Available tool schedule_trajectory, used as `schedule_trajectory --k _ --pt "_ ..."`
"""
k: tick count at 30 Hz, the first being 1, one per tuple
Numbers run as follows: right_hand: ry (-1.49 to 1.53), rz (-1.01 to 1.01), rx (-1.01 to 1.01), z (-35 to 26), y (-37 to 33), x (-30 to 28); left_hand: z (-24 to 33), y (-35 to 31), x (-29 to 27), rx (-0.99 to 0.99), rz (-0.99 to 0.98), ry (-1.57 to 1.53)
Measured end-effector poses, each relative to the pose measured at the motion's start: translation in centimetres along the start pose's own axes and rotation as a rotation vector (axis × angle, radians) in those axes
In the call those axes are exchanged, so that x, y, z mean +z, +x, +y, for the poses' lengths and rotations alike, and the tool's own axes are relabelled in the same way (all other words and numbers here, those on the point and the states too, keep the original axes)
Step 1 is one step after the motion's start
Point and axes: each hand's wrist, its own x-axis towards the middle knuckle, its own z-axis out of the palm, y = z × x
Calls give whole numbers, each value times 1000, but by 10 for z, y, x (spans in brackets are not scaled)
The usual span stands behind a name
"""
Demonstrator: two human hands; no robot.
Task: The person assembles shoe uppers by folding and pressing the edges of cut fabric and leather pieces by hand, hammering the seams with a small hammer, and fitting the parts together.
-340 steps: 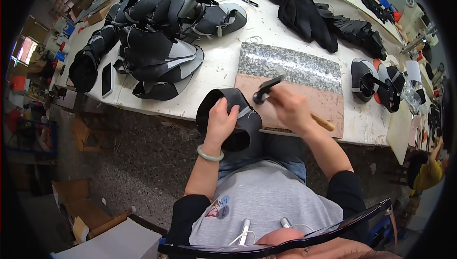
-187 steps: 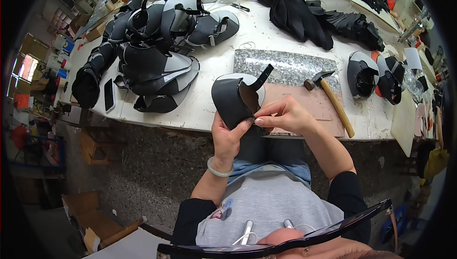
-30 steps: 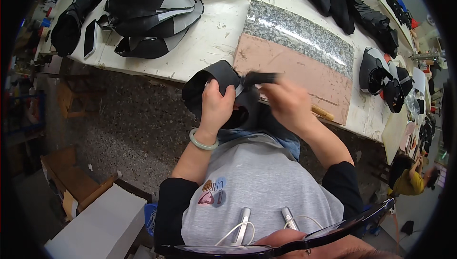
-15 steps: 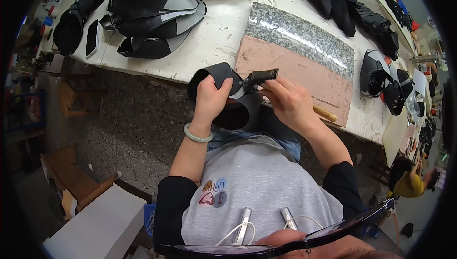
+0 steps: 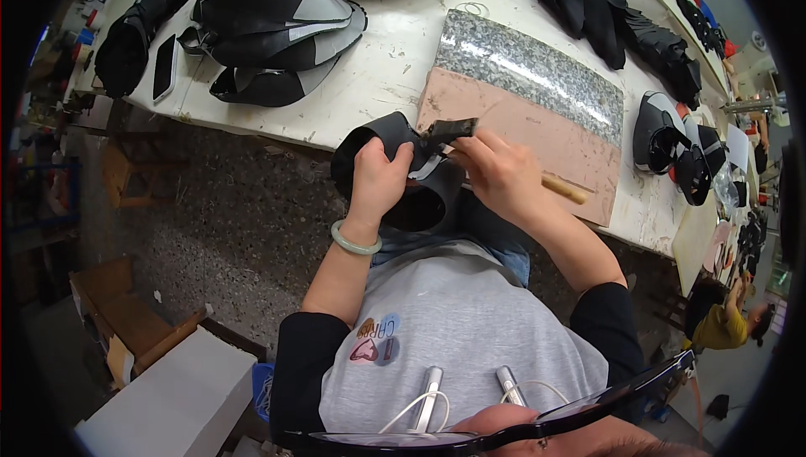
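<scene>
My left hand (image 5: 379,178) is closed on a black shoe upper (image 5: 346,159), thumb pressed on its top. The piece curves into an open loop and shows a pale grey strip (image 5: 428,169). In my right hand (image 5: 504,170) is a hammer with a dark head (image 5: 451,130) and a wooden handle (image 5: 564,189) that sticks out past my wrist side. The hammer head lies over the upper close to the strip, just right of my left thumb; whether they touch, I cannot tell.
A pinkish board (image 5: 529,134) with a speckled stone slab (image 5: 533,71) lies ahead on the white table (image 5: 386,62). Stacked black and grey uppers (image 5: 277,20) and a phone (image 5: 165,68) sit left. More shoe pieces (image 5: 659,134) and black cloth (image 5: 579,4) are right.
My right hand and the hammer have shifted slightly left and down toward the upper. My left hand has moved a little right, still gripping the upper.
</scene>
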Motion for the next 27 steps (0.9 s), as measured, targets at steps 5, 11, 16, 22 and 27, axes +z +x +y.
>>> schedule_trajectory --k 5,11,16,22,27 --pt "50 97 40 -11 -2 -19 -22 -1 -4 7 -7 194" --pt "305 60 201 24 -7 -8 -10 -11 -5 101 75 334" --pt "107 -159 601 65 3 -34 24 -37 -6 232 62 94" --pt "477 -45 152 1 2 -56 64 -64 4 375 55 -39" --pt "707 -138 179 -16 -9 -79 62 -68 9 367 -79 -376"
